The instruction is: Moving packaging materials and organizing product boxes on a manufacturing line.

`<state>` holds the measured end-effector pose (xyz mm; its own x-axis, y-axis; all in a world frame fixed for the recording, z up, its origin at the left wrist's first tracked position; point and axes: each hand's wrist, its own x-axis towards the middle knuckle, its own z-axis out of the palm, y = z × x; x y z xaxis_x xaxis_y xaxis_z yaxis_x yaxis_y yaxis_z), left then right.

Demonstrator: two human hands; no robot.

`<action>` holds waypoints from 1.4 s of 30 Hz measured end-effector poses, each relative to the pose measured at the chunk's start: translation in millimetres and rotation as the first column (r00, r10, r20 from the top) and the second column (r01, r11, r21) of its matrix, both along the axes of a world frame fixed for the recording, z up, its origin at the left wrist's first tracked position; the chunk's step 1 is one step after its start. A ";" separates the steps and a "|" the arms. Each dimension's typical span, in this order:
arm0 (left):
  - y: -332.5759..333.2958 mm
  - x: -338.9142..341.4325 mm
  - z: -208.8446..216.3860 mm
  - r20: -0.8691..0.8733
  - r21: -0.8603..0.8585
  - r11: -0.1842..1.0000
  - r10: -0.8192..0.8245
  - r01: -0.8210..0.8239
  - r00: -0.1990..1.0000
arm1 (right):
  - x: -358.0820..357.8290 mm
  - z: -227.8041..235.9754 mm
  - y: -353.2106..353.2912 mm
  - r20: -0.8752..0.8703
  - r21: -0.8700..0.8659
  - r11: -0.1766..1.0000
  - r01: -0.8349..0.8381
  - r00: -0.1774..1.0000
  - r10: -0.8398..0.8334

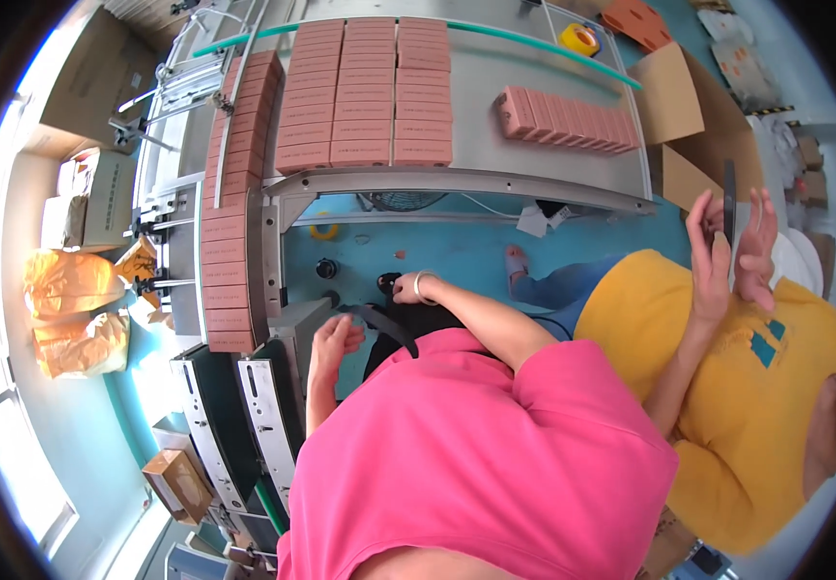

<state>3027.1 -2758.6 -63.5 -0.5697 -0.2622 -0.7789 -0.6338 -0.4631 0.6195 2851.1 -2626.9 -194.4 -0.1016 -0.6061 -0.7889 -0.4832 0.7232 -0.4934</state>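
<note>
Holding the left hand (336, 340) curled beside a black strap (386, 323), near the conveyor (271, 411), not showing clearly whether gripping anything; hanging the right hand (406, 287) above black trousers (432, 317), hiding too much of the grip to tell open from closed. Lining up pink boxes (226, 248) in 1 file along the conveyor, presumably being kept straight by the side rail (257, 242). Packing 3 columns (365, 97) tightly on the metal table (524, 72), likely for mutual support; running 1 shorter row (568, 121) aslant, near an open carton (669, 97).
</note>
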 end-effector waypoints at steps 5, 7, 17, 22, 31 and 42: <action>-6.6 -50.7 10.9 -0.102 0.009 1.000 -0.002 0.003 0.995 | -26.6 53.1 7.6 0.417 0.040 0.898 0.438 0.809 -0.413; -6.6 -67.3 18.9 -0.162 0.141 0.989 0.072 -0.049 0.984 | -45.8 87.5 4.4 0.579 0.060 0.854 0.517 0.679 -0.451; 11.2 -149.0 10.8 -0.056 0.268 0.961 0.083 -0.066 0.995 | -159.2 142.5 29.2 0.611 -0.282 0.266 0.922 0.386 -0.691; 24.2 -200.4 9.3 -0.110 0.343 0.937 0.112 -0.068 0.988 | -221.3 99.0 103.3 -0.151 -0.784 0.113 0.610 -0.012 -0.988; 37.2 -247.7 -19.5 -0.041 0.494 0.815 0.371 -0.304 0.928 | -287.8 129.0 141.4 -0.612 -0.642 0.387 0.661 -0.138 -0.779; 39.4 -273.9 -19.7 -0.004 0.434 0.646 0.698 -0.628 0.716 | -433.4 118.7 -98.6 -0.529 -0.848 0.463 -0.257 0.375 -0.761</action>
<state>2753.3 -2719.3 -83.3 -0.4818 -0.3270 -0.8130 0.0265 -0.9328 0.3595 2417.7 -2725.5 -75.7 -0.5849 -0.5616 0.5853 -0.8067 0.4782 -0.3473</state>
